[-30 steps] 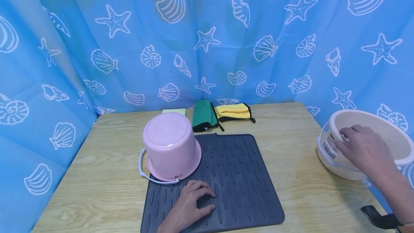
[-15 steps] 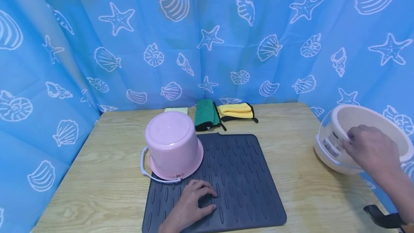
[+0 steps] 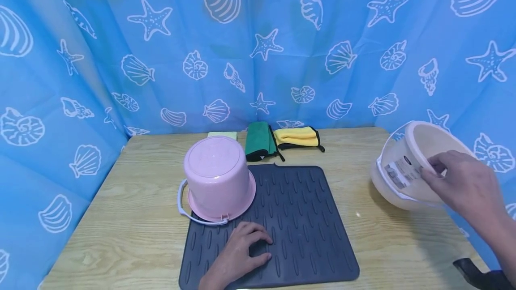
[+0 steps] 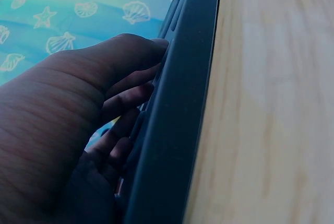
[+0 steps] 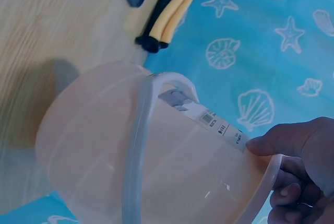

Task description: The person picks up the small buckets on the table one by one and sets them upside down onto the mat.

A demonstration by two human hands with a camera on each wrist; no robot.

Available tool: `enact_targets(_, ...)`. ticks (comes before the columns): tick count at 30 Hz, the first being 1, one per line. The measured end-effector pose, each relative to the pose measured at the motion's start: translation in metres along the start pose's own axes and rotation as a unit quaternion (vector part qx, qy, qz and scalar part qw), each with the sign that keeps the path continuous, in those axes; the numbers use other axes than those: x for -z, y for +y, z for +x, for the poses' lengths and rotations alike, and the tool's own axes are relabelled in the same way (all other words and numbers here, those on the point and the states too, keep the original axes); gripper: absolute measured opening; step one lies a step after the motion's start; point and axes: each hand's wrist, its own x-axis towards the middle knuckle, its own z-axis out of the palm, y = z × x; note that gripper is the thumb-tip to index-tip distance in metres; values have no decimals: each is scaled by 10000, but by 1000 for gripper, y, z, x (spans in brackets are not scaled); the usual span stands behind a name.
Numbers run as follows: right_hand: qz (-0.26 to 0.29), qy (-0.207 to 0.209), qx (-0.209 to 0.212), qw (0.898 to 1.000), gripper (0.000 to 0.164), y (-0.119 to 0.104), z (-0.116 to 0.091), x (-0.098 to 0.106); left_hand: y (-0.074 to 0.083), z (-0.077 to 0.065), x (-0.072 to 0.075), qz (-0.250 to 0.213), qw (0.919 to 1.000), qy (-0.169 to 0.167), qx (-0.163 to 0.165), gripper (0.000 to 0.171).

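Note:
My left hand rests on a dark ridged drying mat, fingers loosely bent, holding nothing. The left wrist view shows its fingertips touching the mat's top near the edge. At the right of the table, my right hand pinches the rim of a cream bucket, thumb outside and fingers inside. In the right wrist view the bucket is tilted, its pale handle hanging across the wall beside a paper label. A pink bucket stands upside down on the mat's back left part.
A folded green cloth and a folded yellow cloth, both with black edging, lie at the back of the wooden table. A pale green piece sits behind the pink bucket. Blue shell-print curtains surround the back and sides.
My right hand has moved the cream bucket left and inward over the table, turning its label more into view. The left hand stays on the mat. The head view has shifted slightly.

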Motion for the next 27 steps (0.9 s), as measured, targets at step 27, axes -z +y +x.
enact_targets(27, 1064, 664, 180, 9919, 15, -57, 5, 5, -2, -1, 0, 117, 9999, 66, -102, 18)
